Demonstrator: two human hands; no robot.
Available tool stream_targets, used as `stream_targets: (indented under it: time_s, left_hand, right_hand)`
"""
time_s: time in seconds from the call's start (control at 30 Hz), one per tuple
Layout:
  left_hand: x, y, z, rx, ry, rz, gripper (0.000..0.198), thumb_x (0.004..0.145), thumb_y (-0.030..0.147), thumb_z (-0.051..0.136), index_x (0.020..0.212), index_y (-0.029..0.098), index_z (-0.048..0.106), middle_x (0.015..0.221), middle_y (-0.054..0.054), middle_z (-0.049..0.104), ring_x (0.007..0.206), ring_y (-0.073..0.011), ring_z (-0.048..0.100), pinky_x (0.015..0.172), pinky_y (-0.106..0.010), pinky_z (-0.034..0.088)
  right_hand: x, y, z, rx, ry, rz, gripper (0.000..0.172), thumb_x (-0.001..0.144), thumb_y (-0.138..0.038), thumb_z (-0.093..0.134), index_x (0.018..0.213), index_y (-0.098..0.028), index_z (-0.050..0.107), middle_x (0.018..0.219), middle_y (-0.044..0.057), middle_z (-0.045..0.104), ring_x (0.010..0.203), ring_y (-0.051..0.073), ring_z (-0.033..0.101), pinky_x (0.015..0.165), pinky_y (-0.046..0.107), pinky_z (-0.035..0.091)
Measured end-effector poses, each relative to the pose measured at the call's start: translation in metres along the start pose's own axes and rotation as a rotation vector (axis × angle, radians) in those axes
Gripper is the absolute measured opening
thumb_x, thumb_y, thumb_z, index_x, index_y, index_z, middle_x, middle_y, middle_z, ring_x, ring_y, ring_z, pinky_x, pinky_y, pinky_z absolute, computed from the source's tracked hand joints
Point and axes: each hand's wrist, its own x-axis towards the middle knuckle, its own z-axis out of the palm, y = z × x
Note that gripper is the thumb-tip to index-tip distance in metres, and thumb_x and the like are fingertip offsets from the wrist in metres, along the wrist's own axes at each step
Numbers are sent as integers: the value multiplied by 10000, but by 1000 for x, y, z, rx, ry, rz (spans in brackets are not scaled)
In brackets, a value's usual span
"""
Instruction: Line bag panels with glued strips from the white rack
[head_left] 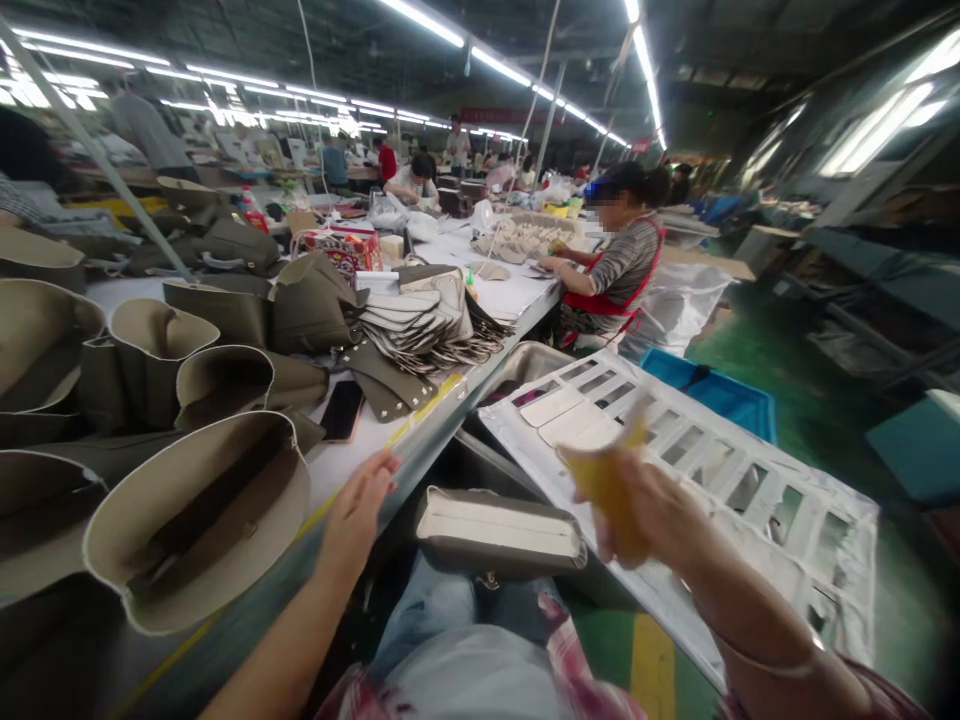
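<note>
My right hand (645,515) is closed around a yellow object (600,475) with a flared end; motion blur hides its exact kind. It is above the white slatted rack (690,440). At the table's front edge, my left hand (364,500) has its fingers stretched out and holds nothing. A grey-brown bag piece (495,565) with a cream upper face rests over my lap between my hands. To the left of my left hand, an open grey-brown bag body (202,520) with a pale lining lies on the table.
More bag bodies (225,390) crowd the table's left. A phone (343,411) lies by stacked flap pieces (412,330). Cream panels (577,425) lie on the rack, with a blue crate (712,390) behind it. A co-worker (619,255) sits farther along the table.
</note>
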Motion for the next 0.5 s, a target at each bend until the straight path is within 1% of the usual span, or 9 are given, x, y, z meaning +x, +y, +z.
stream_targets:
  time_s: [0.03, 0.1, 0.17, 0.2, 0.23, 0.3, 0.37, 0.4, 0.5]
  left_hand:
    - [5, -12, 1, -26, -46, -48, 514, 808, 475, 565, 1241, 201, 526, 1258, -95, 550, 1223, -254, 442, 994, -369, 387]
    - [14, -36, 3, -83, -175, -161, 514, 787, 487, 580, 1198, 179, 573, 1257, -107, 559, 1219, -272, 448, 1001, -378, 376]
    - [19, -56, 7, -101, -297, -222, 496, 773, 471, 599, 1157, 157, 611, 1234, -117, 577, 1189, -286, 476, 1010, -385, 361]
    - [21, -62, 8, -100, -341, -229, 487, 773, 455, 604, 1149, 147, 618, 1220, -119, 587, 1168, -291, 493, 1009, -386, 357]
    - [23, -66, 9, -97, -376, -234, 479, 775, 435, 604, 1153, 140, 616, 1211, -119, 592, 1150, -294, 506, 1005, -384, 356]
    - [26, -67, 9, -96, -437, -255, 470, 785, 393, 592, 1183, 143, 595, 1219, -115, 584, 1123, -293, 521, 983, -374, 364]
    - [30, -65, 10, -107, -482, -289, 460, 777, 352, 588, 1191, 151, 588, 1221, -107, 581, 1086, -286, 541, 956, -359, 376]
    - [32, -63, 10, -116, -501, -298, 458, 766, 336, 589, 1186, 154, 591, 1218, -102, 582, 1078, -284, 543, 949, -351, 377]
    - [38, -63, 10, -154, -532, -290, 452, 733, 305, 580, 1157, 153, 613, 1207, -90, 587, 1106, -285, 518, 946, -330, 363]
  right_hand:
    - [24, 3, 11, -49, -106, 64, 762, 754, -806, 160, 724, -153, 551, 531, 98, 573, 424, 181, 553, 415, 283, 438]
    - [65, 10, 32, -209, -323, 139, 621, 801, -718, 312, 823, -143, 546, 536, 72, 586, 417, 180, 558, 391, 265, 428]
    - [96, 17, 50, -421, -455, 132, 542, 847, -634, 350, 955, -134, 530, 565, 60, 603, 403, 166, 550, 385, 253, 411]
    - [109, 19, 58, -549, -479, 88, 526, 864, -605, 356, 981, -125, 533, 586, 67, 610, 405, 161, 549, 395, 251, 403]
    - [121, 20, 64, -696, -471, 20, 518, 874, -588, 366, 978, -115, 547, 616, 83, 618, 432, 164, 561, 417, 255, 400]
    - [141, 21, 74, -991, -403, -163, 516, 883, -575, 381, 923, -105, 589, 676, 119, 627, 547, 200, 602, 477, 272, 397]
    - [158, 21, 82, -1183, -346, -337, 516, 889, -571, 380, 889, -111, 613, 699, 129, 628, 653, 238, 616, 523, 288, 385]
    - [166, 21, 86, -1225, -333, -398, 502, 892, -563, 383, 889, -118, 617, 699, 122, 628, 673, 244, 614, 538, 291, 378]
    - [185, 19, 99, -1228, -304, -547, 398, 902, -488, 430, 860, -143, 625, 746, 93, 634, 688, 218, 602, 594, 295, 362]
